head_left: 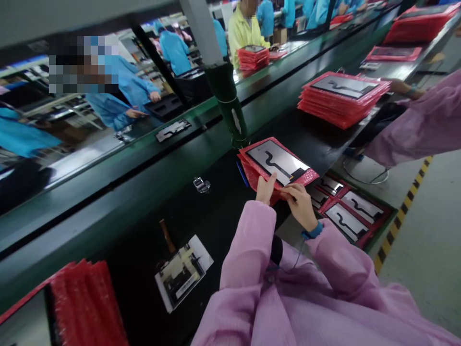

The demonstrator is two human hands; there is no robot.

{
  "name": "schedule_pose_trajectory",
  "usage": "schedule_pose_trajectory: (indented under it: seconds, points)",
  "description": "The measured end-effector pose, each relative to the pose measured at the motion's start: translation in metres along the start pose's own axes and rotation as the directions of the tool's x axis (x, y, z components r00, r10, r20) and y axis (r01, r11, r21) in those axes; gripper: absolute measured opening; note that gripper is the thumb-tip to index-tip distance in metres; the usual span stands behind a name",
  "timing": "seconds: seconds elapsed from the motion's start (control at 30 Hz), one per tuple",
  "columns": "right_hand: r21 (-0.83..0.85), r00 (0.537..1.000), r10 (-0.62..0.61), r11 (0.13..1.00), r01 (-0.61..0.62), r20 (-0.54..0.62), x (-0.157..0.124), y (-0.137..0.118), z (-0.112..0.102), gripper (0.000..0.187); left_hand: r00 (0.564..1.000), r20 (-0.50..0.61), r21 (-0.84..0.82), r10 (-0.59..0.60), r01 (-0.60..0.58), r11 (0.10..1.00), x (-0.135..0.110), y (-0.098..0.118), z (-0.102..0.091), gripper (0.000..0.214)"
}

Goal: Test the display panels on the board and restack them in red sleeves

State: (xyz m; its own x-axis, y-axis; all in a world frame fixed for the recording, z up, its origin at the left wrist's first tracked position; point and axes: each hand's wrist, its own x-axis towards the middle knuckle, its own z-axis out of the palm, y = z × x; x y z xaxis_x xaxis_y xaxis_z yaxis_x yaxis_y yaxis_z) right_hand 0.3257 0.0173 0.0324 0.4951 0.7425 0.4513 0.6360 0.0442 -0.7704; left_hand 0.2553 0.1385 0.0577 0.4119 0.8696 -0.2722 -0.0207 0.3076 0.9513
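A flat display panel (pixel 275 157), silver with a black curved flex strip, lies on a red bubble-wrap bag (pixel 310 177) at the workbench edge. More red bags are beneath it. My left hand (pixel 265 189) is closed on the near edge of the bag, its thumb on top beside the panel. Fingers of my right hand (pixel 300 205) pinch the bag's near edge close to the panel's corner. Their undersides are hidden. Below and right of my hands, a tray (pixel 388 217) lined in red holds several similar panels.
Red bubble bags (pixel 84 302) fill the lower left. A printed sheet (pixel 185 274), a brown-handled tool (pixel 167 235) and a small metal part (pixel 200 185) lie on the dark bench. A post (pixel 228 103) rises behind. A co-worker's sleeve (pixel 414 125) reaches towards a red stack (pixel 338 108).
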Motion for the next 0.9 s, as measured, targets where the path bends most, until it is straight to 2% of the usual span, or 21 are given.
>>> schedule_pose_trajectory:
  seconds: [0.17,0.23,0.27,0.3,0.37,0.4,0.43,0.47,0.53,0.6,0.67,0.77,0.83,0.9]
  points:
    - [-0.003,0.999,-0.04,0.999,0.041,0.009,-0.003,-0.009,-0.006,0.025,0.995,-0.016,-0.045,0.103,-0.103,0.994,0.007,-0.001,0.01,0.04]
    - [-0.038,0.998,-0.015,0.999,0.013,-0.058,-0.007,-0.011,-0.009,0.025,0.993,-0.009,-0.091,0.116,-0.117,0.989,0.007,0.003,0.01,0.039]
    - [-0.058,0.992,0.015,0.998,-0.022,-0.129,-0.01,-0.012,-0.01,0.026,0.993,0.0,-0.114,0.117,-0.116,0.987,0.006,0.006,0.009,0.038]
    - [-0.067,0.974,0.057,0.995,-0.073,-0.219,-0.014,-0.011,-0.01,0.029,0.994,0.01,-0.141,0.112,-0.11,0.984,0.004,0.01,0.007,0.037]
    - [0.001,0.899,0.192,0.978,-0.208,-0.395,-0.021,-0.009,-0.011,0.04,0.994,0.025,-0.21,0.105,-0.097,0.973,-0.004,0.021,0.0,0.037]
    - [0.097,0.854,0.287,0.957,-0.272,-0.435,-0.024,-0.009,-0.01,0.048,0.994,0.032,-0.243,0.108,-0.097,0.965,-0.011,0.027,-0.006,0.038]
    - [0.225,0.819,0.387,0.921,-0.319,-0.423,-0.025,-0.008,-0.011,0.057,0.993,0.032,-0.271,0.115,-0.102,0.957,-0.021,0.032,-0.014,0.04]
    - [0.367,0.803,0.478,0.861,-0.351,-0.354,-0.026,-0.009,-0.011,0.064,0.992,0.027,-0.289,0.123,-0.11,0.951,-0.033,0.036,-0.024,0.043]
    - [0.614,0.825,0.56,0.679,-0.402,-0.079,-0.025,-0.015,-0.014,0.068,0.993,-0.006,-0.273,0.118,-0.115,0.955,-0.064,0.04,-0.048,0.05]
    - [0.731,0.844,0.489,0.492,-0.473,0.218,-0.021,-0.025,-0.018,0.068,0.995,-0.077,-0.201,0.064,-0.079,0.976,-0.098,0.035,-0.079,0.055]
    - [0.747,0.821,0.399,0.371,-0.552,0.408,-0.018,-0.035,-0.021,0.069,0.981,-0.194,-0.13,-0.01,-0.016,0.991,-0.131,0.023,-0.109,0.057]
    - [0.688,0.761,0.333,0.329,-0.647,0.557,-0.016,-0.046,-0.018,0.06,0.95,-0.296,-0.092,-0.097,0.073,0.993,-0.167,0.001,-0.144,0.061]
    - [0.635,0.731,0.308,0.362,-0.682,0.609,-0.017,-0.046,-0.011,0.053,0.938,-0.316,-0.106,-0.14,0.112,0.988,-0.178,-0.013,-0.157,0.063]
    - [0.593,0.738,0.288,0.451,-0.667,0.611,-0.018,-0.042,-0.001,0.048,0.928,-0.329,-0.129,-0.173,0.138,0.982,-0.181,-0.023,-0.162,0.065]
